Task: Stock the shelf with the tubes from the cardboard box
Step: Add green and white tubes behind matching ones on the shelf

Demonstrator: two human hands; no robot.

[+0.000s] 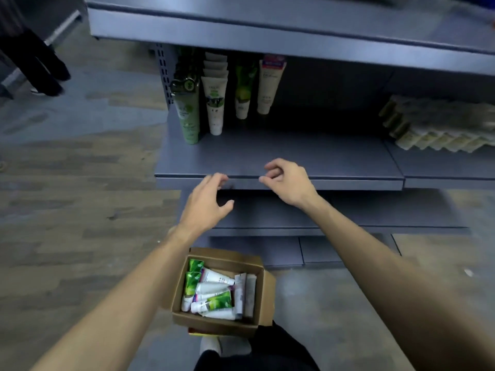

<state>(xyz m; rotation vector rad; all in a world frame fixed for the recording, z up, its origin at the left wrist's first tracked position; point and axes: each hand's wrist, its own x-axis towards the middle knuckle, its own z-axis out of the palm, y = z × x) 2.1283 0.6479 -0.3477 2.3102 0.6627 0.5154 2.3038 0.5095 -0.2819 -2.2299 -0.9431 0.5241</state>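
2 empty hands are shown at the front lip of the shelf point(278, 156): the left hand point(206, 202) is spread, and the right hand point(288, 180) is loosely curled, nothing being gripped by either. 4 rows of tubes point(215, 100) are already stood at the back left. More tubes point(214, 293) are left in the cardboard box point(263, 295) on the floor below. A between-placements step is judged; a reach down into the box is called for next.

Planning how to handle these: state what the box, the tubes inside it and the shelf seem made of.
Box: corrugated cardboard, matte brown, folded flaps. Tubes: probably soft plastic, glossy, with printed labels and crimped ends. Shelf: likely painted sheet metal, smooth grey-blue, thin folded front edge.
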